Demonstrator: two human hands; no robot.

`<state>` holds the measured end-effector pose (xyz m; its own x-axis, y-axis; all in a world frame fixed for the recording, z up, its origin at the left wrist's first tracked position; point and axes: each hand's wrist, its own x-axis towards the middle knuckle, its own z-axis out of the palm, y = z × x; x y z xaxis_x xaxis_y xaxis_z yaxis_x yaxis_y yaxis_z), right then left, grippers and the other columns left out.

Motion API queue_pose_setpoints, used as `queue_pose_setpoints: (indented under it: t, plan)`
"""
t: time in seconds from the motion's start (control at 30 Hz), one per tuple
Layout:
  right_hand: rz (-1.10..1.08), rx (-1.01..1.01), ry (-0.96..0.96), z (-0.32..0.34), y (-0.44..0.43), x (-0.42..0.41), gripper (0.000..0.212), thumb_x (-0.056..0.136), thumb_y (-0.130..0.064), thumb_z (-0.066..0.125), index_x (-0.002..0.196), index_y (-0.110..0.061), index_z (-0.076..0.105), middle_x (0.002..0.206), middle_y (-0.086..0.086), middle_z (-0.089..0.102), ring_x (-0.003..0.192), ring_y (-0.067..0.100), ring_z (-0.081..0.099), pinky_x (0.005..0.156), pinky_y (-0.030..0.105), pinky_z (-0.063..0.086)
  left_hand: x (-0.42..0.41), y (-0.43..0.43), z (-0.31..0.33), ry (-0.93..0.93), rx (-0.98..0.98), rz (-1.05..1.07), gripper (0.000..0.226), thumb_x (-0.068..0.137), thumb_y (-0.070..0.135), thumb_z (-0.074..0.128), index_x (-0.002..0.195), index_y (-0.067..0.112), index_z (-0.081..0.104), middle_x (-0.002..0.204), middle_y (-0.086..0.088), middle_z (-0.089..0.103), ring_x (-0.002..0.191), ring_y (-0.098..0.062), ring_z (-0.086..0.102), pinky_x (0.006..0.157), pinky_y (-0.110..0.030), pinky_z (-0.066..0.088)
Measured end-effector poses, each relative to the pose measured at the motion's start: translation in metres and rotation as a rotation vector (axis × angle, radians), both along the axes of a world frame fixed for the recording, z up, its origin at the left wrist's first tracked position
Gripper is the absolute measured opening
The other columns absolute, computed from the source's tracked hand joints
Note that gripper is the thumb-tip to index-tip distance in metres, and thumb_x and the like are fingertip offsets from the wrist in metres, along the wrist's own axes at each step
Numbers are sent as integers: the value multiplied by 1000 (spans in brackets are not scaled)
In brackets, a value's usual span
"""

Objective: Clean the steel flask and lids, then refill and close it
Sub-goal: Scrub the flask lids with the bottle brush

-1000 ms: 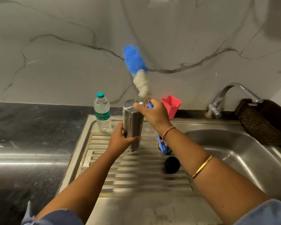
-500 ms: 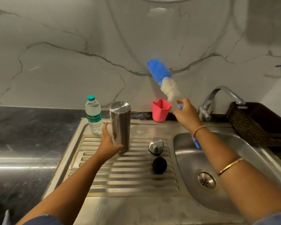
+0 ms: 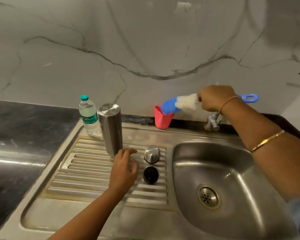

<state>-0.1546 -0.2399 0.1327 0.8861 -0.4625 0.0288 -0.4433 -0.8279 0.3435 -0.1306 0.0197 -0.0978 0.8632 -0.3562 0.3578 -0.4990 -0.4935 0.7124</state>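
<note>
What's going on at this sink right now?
A person works at a steel sink. The right hand grips a bottle brush, its blue tip at the rim of a red cup by the wall. The left hand hovers open over the drainboard, beside the base of the steel flask, which stands unheld. A steel lid and a black lid lie nearby; a capped water bottle stands behind.

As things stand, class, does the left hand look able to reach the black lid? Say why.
Probably yes: the left hand is open just beside the black lid on the drainboard, with nothing between them.
</note>
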Motion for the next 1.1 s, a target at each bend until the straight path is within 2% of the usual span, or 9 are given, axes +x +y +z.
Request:
queue_pose_setpoints:
  t: [0.1,0.17,0.33,0.47,0.67,0.77,0.93,1.03,1.1]
  plan:
    - [85,-197,92,-1,1,15,25,94,-10,44,111,-16,61,108,5,62,97,25,58,75,31,32,-5,-19,1,42,72,-50,23,90,21,61,112,16,62,114,3,51,101,-19,54,85,-26,44]
    - [137,-294,140,-3,2,26,23,94,-8,44,108,-15,61,109,5,62,101,25,58,78,33,35,-8,-26,0,64,122,-61,26,90,33,61,113,20,63,113,0,52,101,-19,53,84,-22,41]
    - [265,-485,247,-13,0,50,19,93,-10,49,108,-14,60,110,3,62,104,26,57,90,39,39,-15,-30,-2,157,334,-108,56,79,62,61,125,32,55,116,4,48,106,-14,48,85,-19,37]
    - [281,-442,209,-9,-8,54,21,93,-6,45,107,-12,60,108,4,62,101,27,58,89,43,40,-19,-31,-4,228,459,-170,66,74,55,70,132,32,49,122,4,50,111,-14,48,93,-21,40]
    - [211,-329,-13,27,-18,33,22,93,-6,45,108,-8,61,108,12,62,101,33,58,82,43,40,-21,-30,-3,254,425,-148,62,76,47,72,131,28,51,120,3,54,108,-15,52,92,-25,46]
    - [175,-287,-98,29,-25,16,20,92,-5,47,105,-7,62,101,13,63,94,33,59,72,38,35,-21,-28,1,265,375,-121,55,76,46,72,125,26,54,116,4,56,102,-14,54,86,-23,47]
    - [106,-275,-233,30,-33,-14,17,91,-5,47,100,-6,62,83,12,56,86,33,59,68,36,32,-21,-25,7,241,288,-90,49,76,41,72,120,24,57,112,2,57,98,-14,56,85,-27,49]
    - [32,-229,-342,24,-34,-28,19,91,-4,47,100,-4,63,93,16,62,92,34,59,68,35,31,-20,-26,9,239,254,-65,50,74,43,73,118,25,57,108,3,58,95,-15,58,83,-31,51]
    - [2,-177,-369,10,-29,-34,21,91,-8,49,104,-5,65,101,15,63,96,34,60,70,36,37,-20,-26,10,235,222,-55,50,73,44,74,117,25,58,106,3,59,93,-15,59,81,-30,51]
